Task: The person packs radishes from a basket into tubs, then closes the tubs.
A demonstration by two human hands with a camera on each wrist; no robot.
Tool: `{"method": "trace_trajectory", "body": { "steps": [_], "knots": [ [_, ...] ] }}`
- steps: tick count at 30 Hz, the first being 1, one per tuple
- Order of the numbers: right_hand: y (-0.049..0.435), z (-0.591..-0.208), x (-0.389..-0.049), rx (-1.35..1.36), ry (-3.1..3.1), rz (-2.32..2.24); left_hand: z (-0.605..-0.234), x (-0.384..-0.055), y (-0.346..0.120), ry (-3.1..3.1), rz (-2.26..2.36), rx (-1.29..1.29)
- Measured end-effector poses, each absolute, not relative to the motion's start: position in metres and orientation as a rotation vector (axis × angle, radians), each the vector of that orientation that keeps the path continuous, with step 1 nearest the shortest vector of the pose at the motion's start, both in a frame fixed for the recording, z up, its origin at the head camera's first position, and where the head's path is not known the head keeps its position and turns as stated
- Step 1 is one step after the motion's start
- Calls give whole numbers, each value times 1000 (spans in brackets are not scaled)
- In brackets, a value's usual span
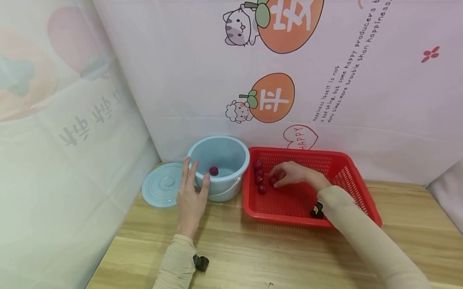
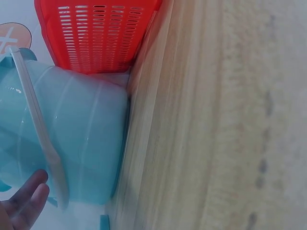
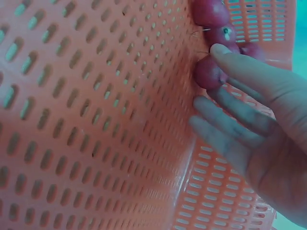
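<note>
A light blue bucket (image 1: 222, 186) stands upright with one dark red radish (image 1: 213, 171) inside. My left hand (image 1: 192, 201) is at its near left rim, fingers spread and fairly straight; the left wrist view shows two fingertips beside the bucket wall (image 2: 91, 129). Inside the red basket (image 1: 253, 209), my right hand (image 1: 294, 174) pinches a radish (image 3: 207, 74) between thumb and fingers. Several more radishes (image 1: 259, 171) lie in a row along the basket's left side, just beyond that hand.
Left of the bucket, its round blue lid (image 1: 162, 186) lies on the wooden table (image 1: 235, 246). The basket stands right beside the bucket. Printed white cloth (image 1: 198, 77) hangs behind and at the left.
</note>
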State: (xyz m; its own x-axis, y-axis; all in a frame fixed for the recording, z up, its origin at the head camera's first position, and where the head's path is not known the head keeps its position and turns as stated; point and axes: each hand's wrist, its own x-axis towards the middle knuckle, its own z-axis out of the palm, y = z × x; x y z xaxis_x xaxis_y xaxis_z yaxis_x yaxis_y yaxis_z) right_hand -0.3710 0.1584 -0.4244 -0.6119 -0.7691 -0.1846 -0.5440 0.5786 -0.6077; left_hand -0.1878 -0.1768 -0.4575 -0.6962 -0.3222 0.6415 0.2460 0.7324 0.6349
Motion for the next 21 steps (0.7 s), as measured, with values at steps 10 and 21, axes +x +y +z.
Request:
{"method": "trace_trajectory", "body": {
  "steps": [10,21],
  "knots": [
    [150,-430,-378,-1119,2403,-589,-456,-188,-176,-2140,-906,59],
    [147,-432,-379,-1119,2451,-553,-458,-188,-177,-2158,-878,75]
  ]
}}
